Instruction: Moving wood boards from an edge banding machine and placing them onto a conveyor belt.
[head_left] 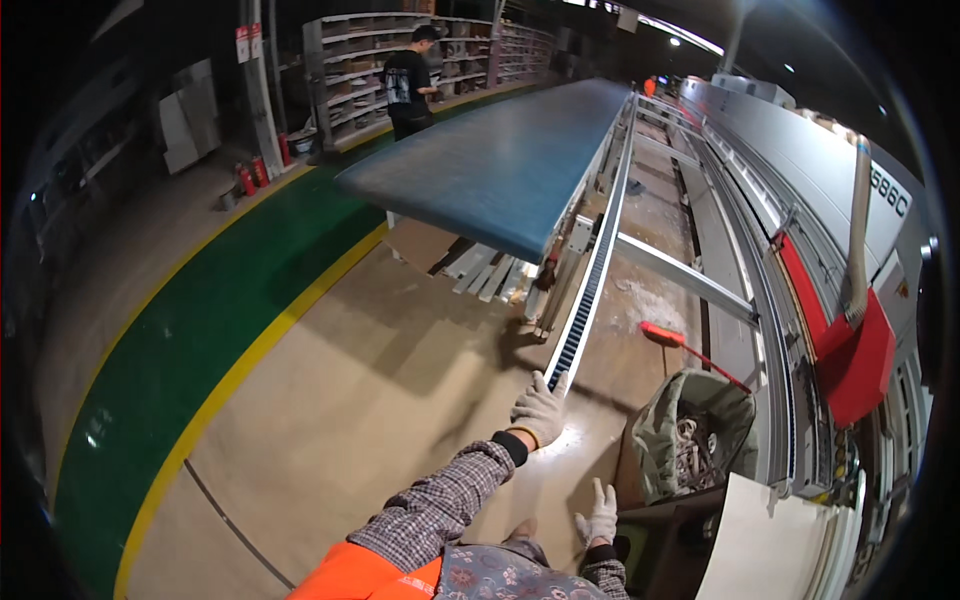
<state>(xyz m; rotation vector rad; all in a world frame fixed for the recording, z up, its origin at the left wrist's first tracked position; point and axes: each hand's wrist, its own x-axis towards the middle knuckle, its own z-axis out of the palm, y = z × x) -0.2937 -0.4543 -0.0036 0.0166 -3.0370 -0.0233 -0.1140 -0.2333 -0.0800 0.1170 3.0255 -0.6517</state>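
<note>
Roller rail (582, 315): long, narrow, pale metal sides, closely spaced dark rollers between. Lies just right of blue-topped table (500, 160), running along its length; near end sticks out past table's near edge.

- Roller rail (578, 325): near end hidden under left hand (539, 412)
- Bag contents (690, 450), right of right hand (599, 515): too jumbled to tell
- Orange figure (650, 86), far beyond left hand: too small

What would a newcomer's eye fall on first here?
The long blue tabletop dominates, stretching from upper centre into the background. At right, a bright red cover stands out against the pale machine. Below centre, the gloved left hand touches a narrow rail's near end.
</note>
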